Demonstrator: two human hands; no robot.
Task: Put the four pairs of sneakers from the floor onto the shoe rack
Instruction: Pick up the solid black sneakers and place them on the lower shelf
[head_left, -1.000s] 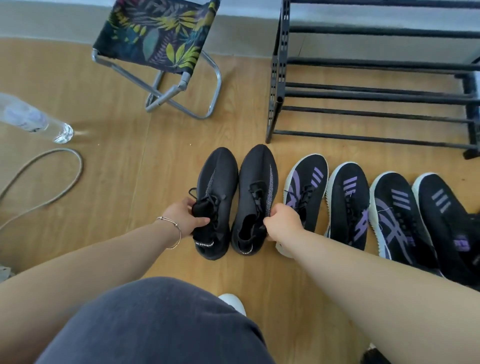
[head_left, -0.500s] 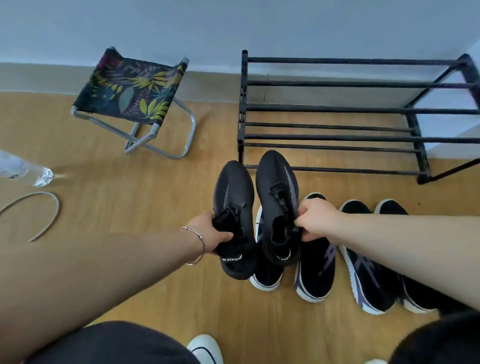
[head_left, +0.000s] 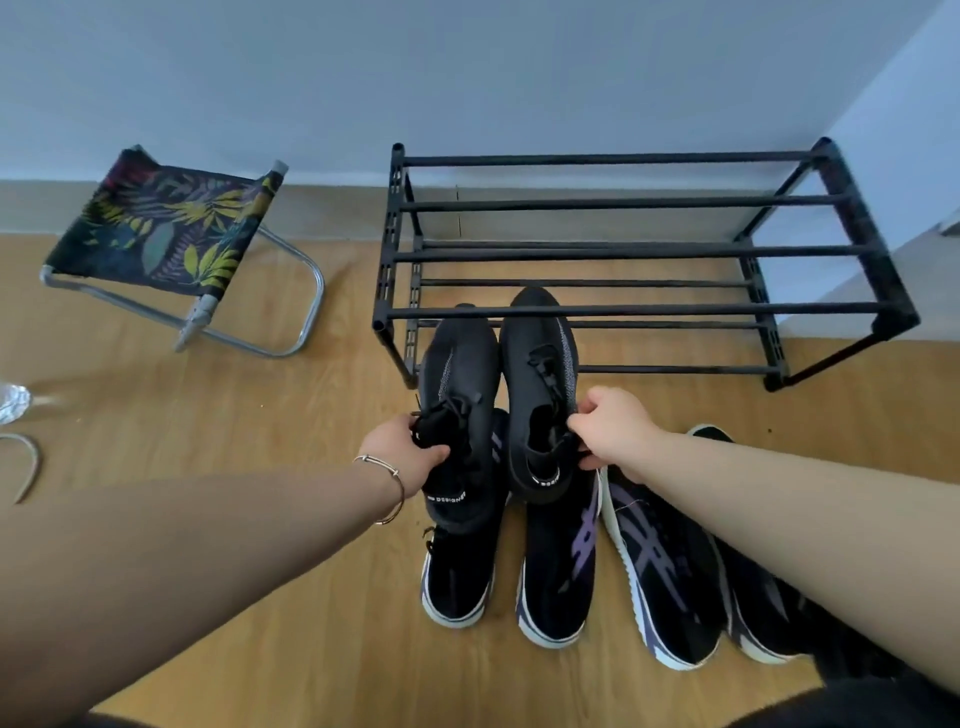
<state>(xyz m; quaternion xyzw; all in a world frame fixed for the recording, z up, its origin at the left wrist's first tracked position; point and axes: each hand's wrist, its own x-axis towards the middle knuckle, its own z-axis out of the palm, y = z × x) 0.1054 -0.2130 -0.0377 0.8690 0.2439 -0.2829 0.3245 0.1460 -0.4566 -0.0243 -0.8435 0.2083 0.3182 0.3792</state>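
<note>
My left hand (head_left: 402, 456) grips the collar of an all-black knit sneaker (head_left: 460, 384). My right hand (head_left: 613, 431) grips the collar of its twin, the right black sneaker (head_left: 537, 374). Both shoes are held in the air, toes pointing at the front left of the black shoe rack (head_left: 623, 312), the toes just under its front upper bar. The rack's bars hold nothing. On the floor below stand several black sneakers with purple stripes and white soles (head_left: 558, 566), partly hidden by my right arm.
A folding stool (head_left: 171, 234) with a leaf-print seat stands left of the rack. A plastic bottle (head_left: 13, 402) and a grey cable (head_left: 26, 467) lie at the far left edge. The rack backs onto a wall, with a corner at its right end.
I lifted the black pair off the floor and carried it forward to the rack's front left. The view has risen, so the whole rack now shows.
</note>
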